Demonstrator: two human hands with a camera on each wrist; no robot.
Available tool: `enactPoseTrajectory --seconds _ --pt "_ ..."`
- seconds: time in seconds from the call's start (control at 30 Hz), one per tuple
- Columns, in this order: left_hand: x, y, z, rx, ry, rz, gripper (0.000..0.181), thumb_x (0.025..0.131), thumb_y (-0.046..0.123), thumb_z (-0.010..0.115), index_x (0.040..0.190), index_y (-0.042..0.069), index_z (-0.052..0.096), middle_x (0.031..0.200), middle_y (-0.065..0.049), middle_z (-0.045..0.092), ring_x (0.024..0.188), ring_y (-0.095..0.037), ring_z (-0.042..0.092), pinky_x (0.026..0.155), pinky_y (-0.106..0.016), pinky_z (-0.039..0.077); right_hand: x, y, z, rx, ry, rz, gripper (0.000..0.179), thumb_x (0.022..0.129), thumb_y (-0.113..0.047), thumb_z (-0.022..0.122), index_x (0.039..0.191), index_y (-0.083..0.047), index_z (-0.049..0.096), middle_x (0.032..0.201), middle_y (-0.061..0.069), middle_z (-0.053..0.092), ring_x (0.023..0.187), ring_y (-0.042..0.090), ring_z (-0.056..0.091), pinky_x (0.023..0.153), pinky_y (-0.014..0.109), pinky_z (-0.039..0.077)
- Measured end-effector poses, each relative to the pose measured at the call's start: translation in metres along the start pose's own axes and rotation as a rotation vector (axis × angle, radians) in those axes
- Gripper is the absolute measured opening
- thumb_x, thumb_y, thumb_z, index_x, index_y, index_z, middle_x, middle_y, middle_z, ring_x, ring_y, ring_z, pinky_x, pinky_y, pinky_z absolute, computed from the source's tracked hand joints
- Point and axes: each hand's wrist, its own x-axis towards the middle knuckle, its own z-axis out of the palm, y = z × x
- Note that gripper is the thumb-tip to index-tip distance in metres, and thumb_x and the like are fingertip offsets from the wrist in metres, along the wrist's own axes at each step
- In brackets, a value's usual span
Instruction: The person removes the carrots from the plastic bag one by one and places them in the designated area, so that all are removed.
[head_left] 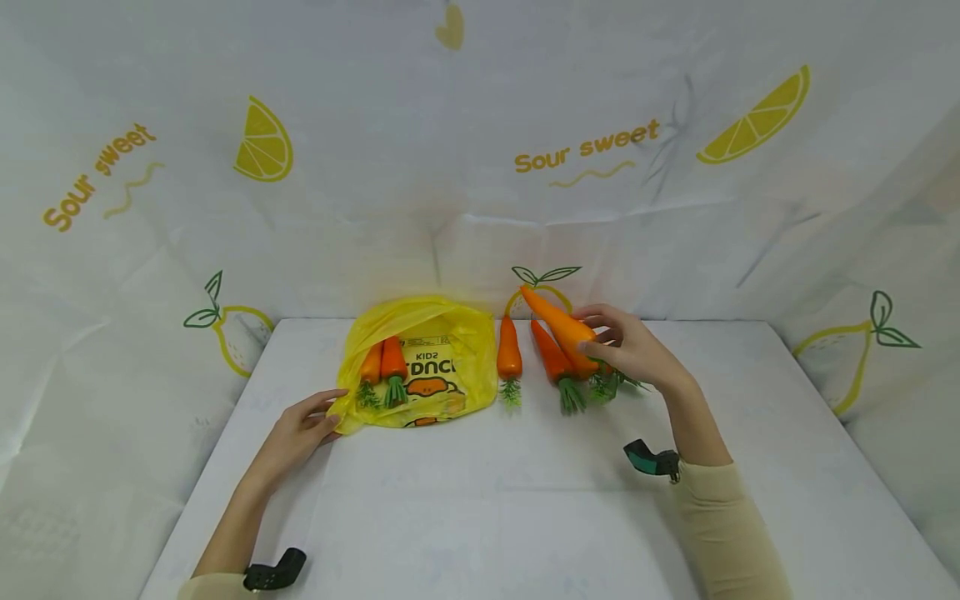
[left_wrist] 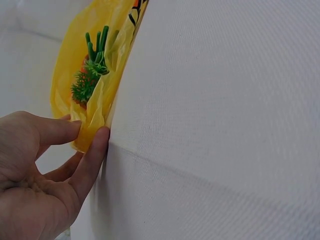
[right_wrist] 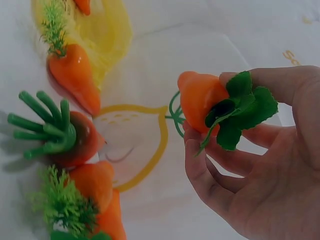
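My left hand (head_left: 303, 425) pinches the left front edge of a yellow plastic bag (head_left: 468, 375) between thumb and fingers. Two toy carrots (head_left: 393, 358) lie at the bag's left, their green tops toward its mouth; in the left wrist view those green tops (left_wrist: 89, 75) show past the film. Above the other carrots, my right hand (head_left: 633, 346) grips an orange toy carrot (head_left: 551, 315) near its thick end, tip pointing away to the back left. Broad cloth-like leaves (right_wrist: 245, 110) on that carrot show in the right wrist view.
Right of the bag, one carrot (head_left: 509, 354) with feathery greens lies by itself. Beside it are a carrot with thick green stalks (right_wrist: 42, 130) and more carrots (right_wrist: 92, 185), bunched partly under my right hand. A white lemon-printed sheet (head_left: 420, 208) rises behind the white table (head_left: 465, 508).
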Motion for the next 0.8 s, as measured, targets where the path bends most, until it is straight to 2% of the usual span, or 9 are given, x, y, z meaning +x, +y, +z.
enactPoseTrajectory --seconds 0.17,0.37,0.6,0.67,0.8 --pt "0.000 0.000 0.000 0.009 0.006 0.011 0.049 0.110 0.013 0.062 0.158 0.005 0.054 0.152 -0.036 0.053 0.121 -0.036 0.073 0.088 -0.030 0.068 -0.008 0.005 -0.010 -0.026 0.012 0.030 0.047 0.106 -0.020 0.070 0.150 -0.009 0.057 0.148 0.025 0.064 0.119 0.041 0.070 0.090 0.023 0.060" --pt "-0.001 0.001 0.000 0.007 0.010 0.008 0.048 0.110 0.012 0.062 0.157 0.004 0.054 0.153 -0.036 0.053 0.123 -0.037 0.072 0.088 -0.029 0.068 -0.016 0.017 -0.019 -0.066 0.018 0.079 0.050 0.107 -0.023 0.069 0.153 -0.009 0.055 0.150 0.028 0.062 0.122 0.043 0.070 0.095 0.034 0.062" --pt "-0.001 0.002 0.000 0.016 0.010 0.011 0.048 0.110 0.011 0.061 0.157 0.003 0.054 0.152 -0.037 0.053 0.122 -0.037 0.072 0.088 -0.029 0.068 -0.023 0.033 -0.032 -0.085 0.022 0.122 0.049 0.108 -0.023 0.067 0.153 -0.009 0.054 0.150 0.027 0.062 0.120 0.042 0.071 0.091 0.023 0.057" --pt "-0.002 0.003 0.000 0.011 0.010 0.008 0.048 0.110 0.012 0.062 0.157 0.004 0.054 0.153 -0.036 0.053 0.122 -0.037 0.072 0.088 -0.029 0.068 -0.025 0.037 -0.036 -0.091 0.020 0.135 0.048 0.108 -0.023 0.067 0.152 -0.008 0.055 0.149 0.027 0.062 0.119 0.041 0.072 0.092 0.026 0.058" --pt "-0.001 0.003 0.000 0.015 0.009 0.014 0.048 0.111 0.012 0.061 0.157 0.003 0.053 0.152 -0.037 0.053 0.122 -0.037 0.072 0.088 -0.029 0.068 -0.027 0.047 -0.039 -0.092 0.014 0.165 0.049 0.109 -0.023 0.065 0.153 -0.006 0.053 0.149 0.030 0.060 0.118 0.042 0.071 0.096 0.040 0.060"
